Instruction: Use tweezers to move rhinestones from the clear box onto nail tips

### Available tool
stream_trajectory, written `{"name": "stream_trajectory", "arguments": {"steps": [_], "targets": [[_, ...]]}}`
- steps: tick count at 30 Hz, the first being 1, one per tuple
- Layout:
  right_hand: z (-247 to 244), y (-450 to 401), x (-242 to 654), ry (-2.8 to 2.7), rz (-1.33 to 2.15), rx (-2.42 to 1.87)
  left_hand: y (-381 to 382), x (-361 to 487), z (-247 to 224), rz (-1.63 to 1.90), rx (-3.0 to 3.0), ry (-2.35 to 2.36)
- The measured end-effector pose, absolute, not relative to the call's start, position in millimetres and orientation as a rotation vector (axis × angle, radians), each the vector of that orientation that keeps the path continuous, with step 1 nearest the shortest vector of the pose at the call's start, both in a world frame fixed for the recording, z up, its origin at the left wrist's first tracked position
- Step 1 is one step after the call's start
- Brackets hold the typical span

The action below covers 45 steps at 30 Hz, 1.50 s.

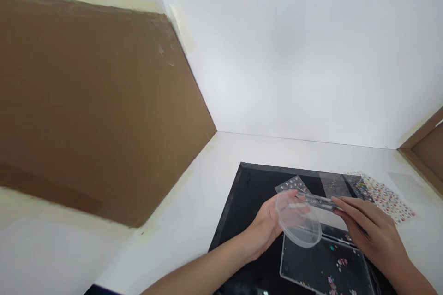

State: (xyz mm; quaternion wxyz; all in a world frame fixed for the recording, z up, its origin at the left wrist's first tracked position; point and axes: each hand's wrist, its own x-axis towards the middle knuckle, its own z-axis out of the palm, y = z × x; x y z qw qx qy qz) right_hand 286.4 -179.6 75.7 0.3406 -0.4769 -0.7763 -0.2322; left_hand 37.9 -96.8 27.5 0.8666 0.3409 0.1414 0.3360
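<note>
A round clear plastic lid or shallow dish (300,223) is tilted in my left hand (268,221), whose fingers show through it. My right hand (370,226) pinches a flat clear piece (320,202) that reaches over the top of the round one; whether the two touch is unclear. Below them, a clear rectangular tray (297,267) lies on the black mat (252,198), with small colourful pieces (342,262) scattered in it.
Behind my hands lies a clear sheet with small white marks (292,184). Sheets with colourful specks (389,198) overlap the mat's right edge. White walls and a brown panel (104,110) surround the white table (194,212).
</note>
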Motion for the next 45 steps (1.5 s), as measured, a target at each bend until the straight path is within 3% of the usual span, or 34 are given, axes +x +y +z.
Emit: {"name": "stream_trajectory", "arguments": {"steps": [45], "targets": [[70.9, -184.3, 289.5, -1.995, -0.660, -1.267, -95.9, 34.6, 41.3, 0.675, 0.757, 0.305]]}}
